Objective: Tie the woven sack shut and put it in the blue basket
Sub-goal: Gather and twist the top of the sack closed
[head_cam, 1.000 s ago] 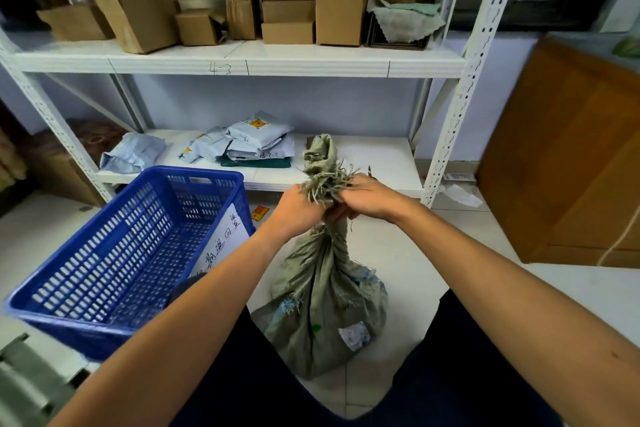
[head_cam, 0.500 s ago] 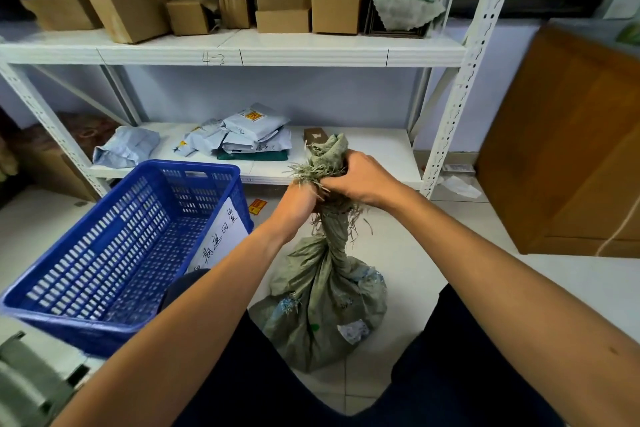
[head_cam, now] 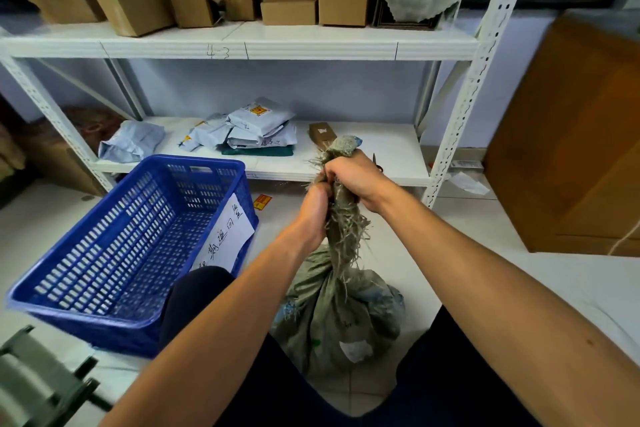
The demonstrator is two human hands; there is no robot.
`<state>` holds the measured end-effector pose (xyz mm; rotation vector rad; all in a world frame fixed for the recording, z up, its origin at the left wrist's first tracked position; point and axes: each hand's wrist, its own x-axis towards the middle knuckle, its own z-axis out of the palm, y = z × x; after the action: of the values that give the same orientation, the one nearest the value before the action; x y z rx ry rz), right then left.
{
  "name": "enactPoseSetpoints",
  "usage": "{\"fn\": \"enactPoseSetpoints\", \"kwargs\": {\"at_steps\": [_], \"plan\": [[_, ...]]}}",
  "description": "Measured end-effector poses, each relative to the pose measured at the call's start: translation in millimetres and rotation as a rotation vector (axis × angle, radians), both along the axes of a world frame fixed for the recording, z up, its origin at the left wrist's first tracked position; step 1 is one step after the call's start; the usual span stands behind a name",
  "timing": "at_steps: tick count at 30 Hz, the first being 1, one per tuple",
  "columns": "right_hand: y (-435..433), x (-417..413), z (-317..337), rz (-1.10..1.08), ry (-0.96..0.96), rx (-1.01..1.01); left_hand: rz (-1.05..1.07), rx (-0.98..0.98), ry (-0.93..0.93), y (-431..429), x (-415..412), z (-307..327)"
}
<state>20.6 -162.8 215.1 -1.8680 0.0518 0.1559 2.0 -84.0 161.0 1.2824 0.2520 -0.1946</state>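
Since the earlier frame my right hand (head_cam: 356, 174) has climbed the twisted neck, closed above my left hand (head_cam: 317, 204), which pinches the frayed strands to cinch them. Below both hands the woven sack (head_cam: 341, 319) rests on the floor between my knees; the blue basket (head_cam: 114, 253) waits to their left.

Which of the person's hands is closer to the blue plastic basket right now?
Left. The left hand grips the twisted neck of the green woven sack on the side facing the blue plastic basket; the right hand grips higher, farther from it.

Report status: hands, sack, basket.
Left hand and right hand both clamped on grey-green woven sack neck. Sack on floor. Blue perforated plastic basket empty, path clear.
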Motion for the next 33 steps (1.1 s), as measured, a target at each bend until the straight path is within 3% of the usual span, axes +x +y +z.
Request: {"fn": "enactPoseSetpoints", "kwargs": {"at_steps": [2, 5, 9, 14, 17, 20, 24, 29, 33], "plan": [[1, 5, -2, -0.139, -0.063, -0.038, -0.061, 0.235, -0.036, 3, -2, -5], [0, 14, -6, -0.305, -0.128, -0.088, 0.007, 0.547, -0.193, 2, -15, -15], [6, 14, -10, -0.271, -0.141, -0.143, -0.104, 0.700, -0.291, -8, -42, -32], [13, 10, -16, -0.084, -0.098, -0.103, -0.080, 0.775, -0.231, -13, -25, -48], [3, 5, -15, 0.071, -0.104, -0.041, -0.113, 0.713, -0.140, -3, -8, -39], [-9, 1, -27, 0.164, 0.022, 0.044, -0.068, 0.520, -0.103, 13, 4, -28], [-20, -4, -63, 0.108, 0.091, 0.157, -0.023, 0.452, -0.029, 31, 24, -22], [-29, -25, -122, 0.306, 0.170, -0.211, -0.153, 0.353, -0.001, 40, 38, -35], [-34, -17, -149, 0.356, 0.265, -0.228, -0.419, 0.091, -0.014, 41, 38, -45]]}}
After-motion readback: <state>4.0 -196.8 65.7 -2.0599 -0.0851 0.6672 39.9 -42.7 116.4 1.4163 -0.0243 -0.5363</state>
